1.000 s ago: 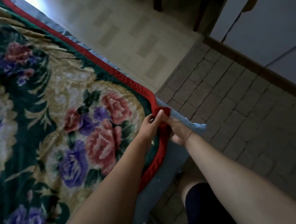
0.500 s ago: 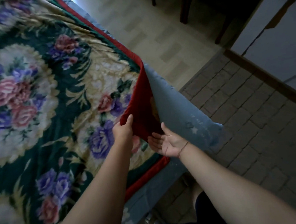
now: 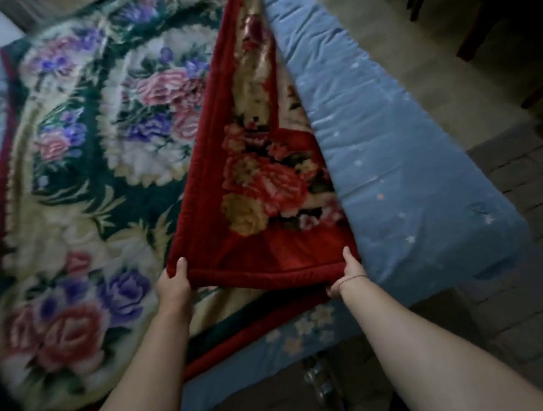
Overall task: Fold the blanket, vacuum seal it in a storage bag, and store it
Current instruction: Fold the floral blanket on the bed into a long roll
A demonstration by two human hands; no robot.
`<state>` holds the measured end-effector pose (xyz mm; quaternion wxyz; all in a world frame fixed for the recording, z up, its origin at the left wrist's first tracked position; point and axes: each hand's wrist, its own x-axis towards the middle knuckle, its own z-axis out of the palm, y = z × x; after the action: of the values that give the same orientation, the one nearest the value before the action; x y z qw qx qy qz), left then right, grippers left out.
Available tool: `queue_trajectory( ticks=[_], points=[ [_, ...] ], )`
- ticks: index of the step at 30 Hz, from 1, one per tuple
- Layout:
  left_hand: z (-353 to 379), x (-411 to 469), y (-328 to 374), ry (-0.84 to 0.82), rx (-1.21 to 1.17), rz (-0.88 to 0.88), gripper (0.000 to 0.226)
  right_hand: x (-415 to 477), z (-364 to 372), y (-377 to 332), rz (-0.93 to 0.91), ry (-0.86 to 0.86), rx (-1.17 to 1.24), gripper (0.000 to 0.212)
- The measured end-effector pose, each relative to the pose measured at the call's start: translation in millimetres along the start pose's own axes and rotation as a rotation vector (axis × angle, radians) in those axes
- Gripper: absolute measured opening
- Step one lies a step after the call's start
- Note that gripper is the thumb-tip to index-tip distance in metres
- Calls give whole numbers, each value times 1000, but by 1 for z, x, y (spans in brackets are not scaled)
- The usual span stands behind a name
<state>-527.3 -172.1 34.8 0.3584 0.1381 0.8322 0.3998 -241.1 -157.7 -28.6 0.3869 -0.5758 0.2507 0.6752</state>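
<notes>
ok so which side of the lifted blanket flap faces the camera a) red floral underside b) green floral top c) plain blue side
a: the left hand and right hand hold up the blanket flap, its red floral face turned to the camera.

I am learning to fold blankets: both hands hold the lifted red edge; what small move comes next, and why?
Probably carry it leftward across the green side: left hand and right hand grip the lifted flap of the blanket, with blue sheet bared beneath.
</notes>
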Motion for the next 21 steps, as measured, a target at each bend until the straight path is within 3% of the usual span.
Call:
queue_trajectory(
  ticks=[3, 7, 11, 21],
  points=[
    [-64, 40, -56, 79, 15, -70, 38, 12, -6, 31, -83, 67, -57, 26],
    [-103, 60, -162, 77, 13, -260, 42, 62, -45, 49, -162, 118, -220, 52],
    [-100, 28, -193, 60, -19, -357, 41, 48, -50, 45, -133, 171, -274, 18],
    [-101, 47, -215, 210, -10, -399, 43, 73, -82, 24, -296, 156, -557, 23]
  ],
)
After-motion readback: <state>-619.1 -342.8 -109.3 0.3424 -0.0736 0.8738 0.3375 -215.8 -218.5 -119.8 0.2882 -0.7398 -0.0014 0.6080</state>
